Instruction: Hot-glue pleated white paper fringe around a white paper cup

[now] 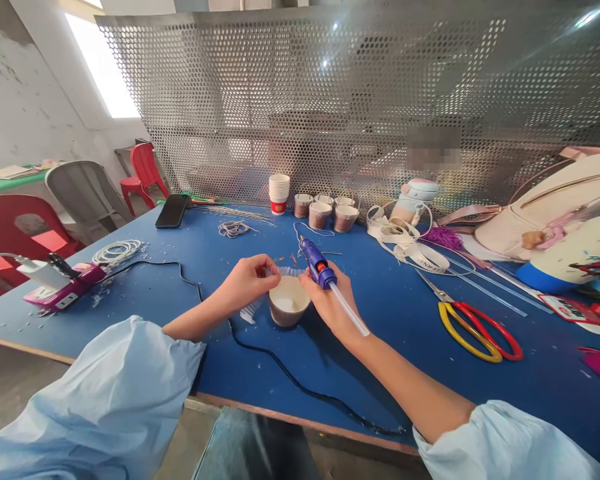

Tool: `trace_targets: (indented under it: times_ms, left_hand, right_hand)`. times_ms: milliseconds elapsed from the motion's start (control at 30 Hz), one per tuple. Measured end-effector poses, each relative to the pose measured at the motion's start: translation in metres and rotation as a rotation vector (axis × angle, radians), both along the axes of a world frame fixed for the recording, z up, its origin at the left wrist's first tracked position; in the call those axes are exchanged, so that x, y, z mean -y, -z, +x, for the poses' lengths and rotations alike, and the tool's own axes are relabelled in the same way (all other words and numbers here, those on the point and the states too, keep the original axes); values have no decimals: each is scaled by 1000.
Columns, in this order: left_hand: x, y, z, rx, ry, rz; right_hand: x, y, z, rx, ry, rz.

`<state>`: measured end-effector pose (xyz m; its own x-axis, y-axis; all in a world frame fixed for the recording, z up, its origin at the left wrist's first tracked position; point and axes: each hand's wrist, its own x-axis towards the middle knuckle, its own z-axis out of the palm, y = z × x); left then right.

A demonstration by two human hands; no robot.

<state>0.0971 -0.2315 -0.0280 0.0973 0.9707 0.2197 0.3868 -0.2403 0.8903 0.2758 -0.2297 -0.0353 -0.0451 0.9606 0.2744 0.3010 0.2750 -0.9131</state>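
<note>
A small cup (289, 303) with a brown outside and a pale inside stands between my hands on the blue table. My left hand (253, 280) pinches a strip of whitish lace trim (250, 311) at the cup's left rim, and the strip's loose end hangs beside the cup. In my right hand (333, 300) is a blue glue gun (317, 263), a clear glue stick poking out of its back toward my wrist. The fingertips of that hand also touch the cup's right rim, where the trim runs along the far edge.
Scissors (473, 327) lie to the right, near a white ribbon roll (420, 253) and a bag (560, 207). Several brown cups (320, 215) and stacked paper cups (279, 195) stand at the back. A black cable (280, 367) crosses the front; a power strip (63, 290) sits left.
</note>
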Motion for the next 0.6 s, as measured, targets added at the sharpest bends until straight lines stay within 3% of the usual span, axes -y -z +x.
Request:
trace_targets:
  times_ms: [167,333,600]
  left_hand:
    - [-2,8,0,22,-31,47]
    - [0,6,3,-27,-69,67]
    - [1,10,4,-33,-86,92]
  right_hand:
    - [-2,5,-1,-12,2,59]
    - [-6,7,0,34,-75,96]
    - [-9,10,-4,131,3,154]
